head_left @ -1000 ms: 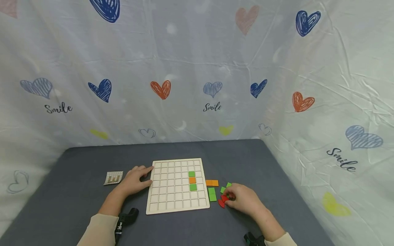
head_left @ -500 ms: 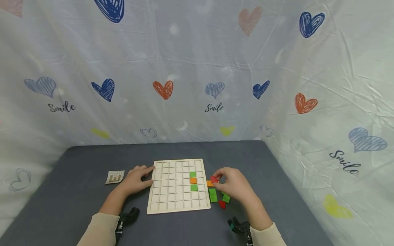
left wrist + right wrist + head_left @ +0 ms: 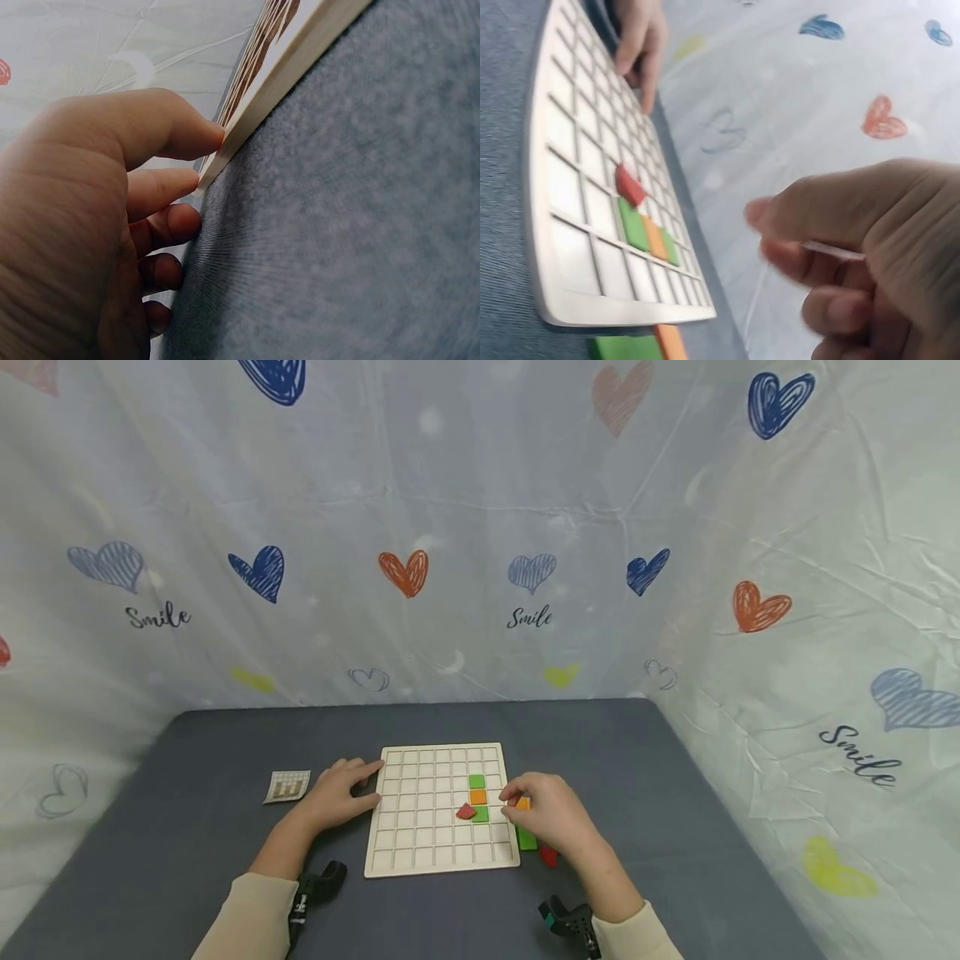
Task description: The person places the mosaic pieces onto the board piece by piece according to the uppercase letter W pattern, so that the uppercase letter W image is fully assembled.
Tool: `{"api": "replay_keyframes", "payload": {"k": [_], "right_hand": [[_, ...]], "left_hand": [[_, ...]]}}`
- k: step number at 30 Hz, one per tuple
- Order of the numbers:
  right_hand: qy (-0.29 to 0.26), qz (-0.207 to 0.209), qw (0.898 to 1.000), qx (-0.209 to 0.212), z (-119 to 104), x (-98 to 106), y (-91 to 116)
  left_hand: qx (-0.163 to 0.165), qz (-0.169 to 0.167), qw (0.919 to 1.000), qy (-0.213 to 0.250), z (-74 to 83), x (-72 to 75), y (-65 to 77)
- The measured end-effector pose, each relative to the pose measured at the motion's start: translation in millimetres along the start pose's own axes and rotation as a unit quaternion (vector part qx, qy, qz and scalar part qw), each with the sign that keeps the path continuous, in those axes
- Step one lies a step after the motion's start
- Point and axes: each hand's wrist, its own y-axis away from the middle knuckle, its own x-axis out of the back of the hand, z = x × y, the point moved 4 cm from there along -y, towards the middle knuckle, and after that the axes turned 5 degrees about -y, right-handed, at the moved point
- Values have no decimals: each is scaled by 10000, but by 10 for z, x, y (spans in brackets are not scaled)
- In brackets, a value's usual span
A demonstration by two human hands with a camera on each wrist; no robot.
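Observation:
A pale wooden grid board (image 3: 420, 843) lies on the dark table. In one of its columns sit a green tile (image 3: 477, 782), an orange tile (image 3: 478, 797) and another green tile (image 3: 481, 814). A red wedge-like piece (image 3: 466, 811) lies on the board, touching or close to the lower green tile's left side. My left hand (image 3: 337, 797) rests its index fingertip and thumb against the board's left edge, also seen by the left wrist camera. Just past the right edge hovers my right hand (image 3: 555, 814); the right wrist view shows its thumb and index finger near each other, nothing visible between them.
Right of the board, partly under my right hand, lie green tiles (image 3: 527, 839), an orange tile (image 3: 524, 803) and a red piece (image 3: 548, 856). A small printed grid card (image 3: 287, 786) lies left of the left hand. A heart-printed curtain (image 3: 465, 635) borders the table.
My right hand picked up a red piece from the loose pile, carried it left and let it go on the board, then drew back right. The left hand stays at the board's edge.

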Motion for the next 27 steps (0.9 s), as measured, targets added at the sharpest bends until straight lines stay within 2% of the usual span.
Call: {"api": "replay_keyframes", "payload": {"k": [3,7,12,15,18,20,27], "right_hand": [[435,-231,9987,96,-13,-92,2],[970,-403,9923,658,-110,-266,-27],[1809,-519,9775,951,-281,-559,-126],[2285,-314,9672,1063,-329,-697,-186],[2408,70,9625,1247,-328,-771,-204],[2330,244,9635,1297,-318,-796,-215],[2098,376,9671,1386,-292,-829,-247]], "left_hand": [[-7,-8,10000,-6,7,2,-11],[6,10,10000,-53,13,5,-20],[-27,16,10000,-58,6,-3,-11],[-103,51,9999,-5,5,8,-9],[-153,80,9998,32,13,13,-3],[-141,98,9998,35,16,23,3],[-72,120,9999,-17,30,32,8]]}}
